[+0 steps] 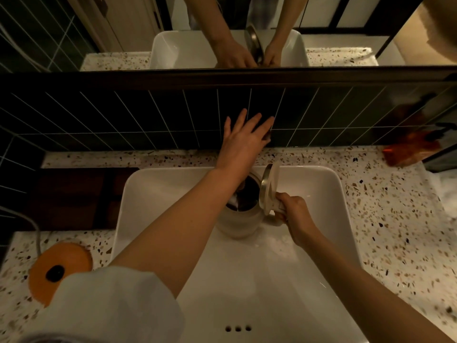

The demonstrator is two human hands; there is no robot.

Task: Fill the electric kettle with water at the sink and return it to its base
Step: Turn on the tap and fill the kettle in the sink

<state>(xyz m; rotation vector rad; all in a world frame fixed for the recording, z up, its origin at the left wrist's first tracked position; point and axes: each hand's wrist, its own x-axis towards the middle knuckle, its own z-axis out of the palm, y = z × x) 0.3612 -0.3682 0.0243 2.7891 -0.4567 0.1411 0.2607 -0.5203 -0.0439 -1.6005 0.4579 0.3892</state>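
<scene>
A white electric kettle (pixel 238 222) stands inside the white sink (pixel 153 191) with its lid (pixel 268 190) flipped open, the dark inside showing. My right hand (pixel 295 219) is closed around the kettle's handle at its right side. My left hand (pixel 243 142) reaches over the kettle toward the dark tiled wall, fingers spread, resting on a dark tap fitting that is mostly hidden beneath it. The round orange kettle base (pixel 58 267) with a black centre contact lies on the counter at the left, a grey cord running from it.
A speckled terrazzo counter (pixel 395 219) surrounds the sink. An orange-red packet (pixel 410 151) lies at the back right. A mirror (pixel 222 33) above the dark tiles reflects the sink and my hands. A white sleeve (pixel 111 305) covers my left upper arm.
</scene>
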